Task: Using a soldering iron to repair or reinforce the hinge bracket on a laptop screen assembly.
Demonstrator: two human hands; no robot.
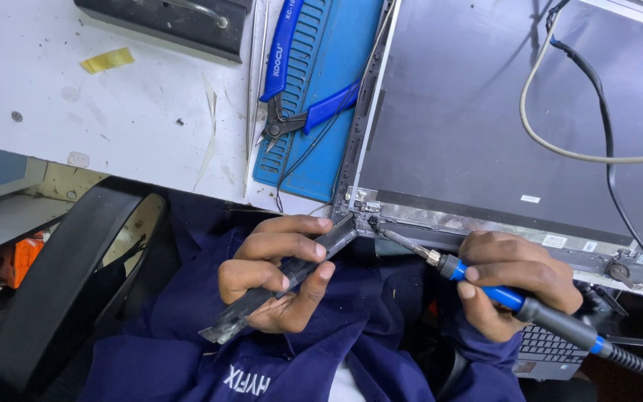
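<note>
Left hand (277, 272) fingers curled tight round a long dark grey plastic strip (284, 279), scuffed, angling up to the grey laptop lid (500, 112)'s corner. Right hand (515, 279) fully clenched on a blue-handled soldering iron (485, 286), tip touching the metal hinge (370, 217).

The soldering iron's (530, 305) cord leaves the bottom right corner beyond the right hand (519, 286), its far end unseen. The fingers of the left hand (277, 272) cover the middle of the dark strip (284, 279) they grip. Above the right hand, the grey laptop lid (485, 104) is cut off at the top and right edges. The small part at the iron's tip (373, 221) is too small to identify. Above the left hand, a dark object (165, 22) on the desk (113, 119) runs off the top edge. A keyboard (548, 346) below the right hand shows only partly.
</note>
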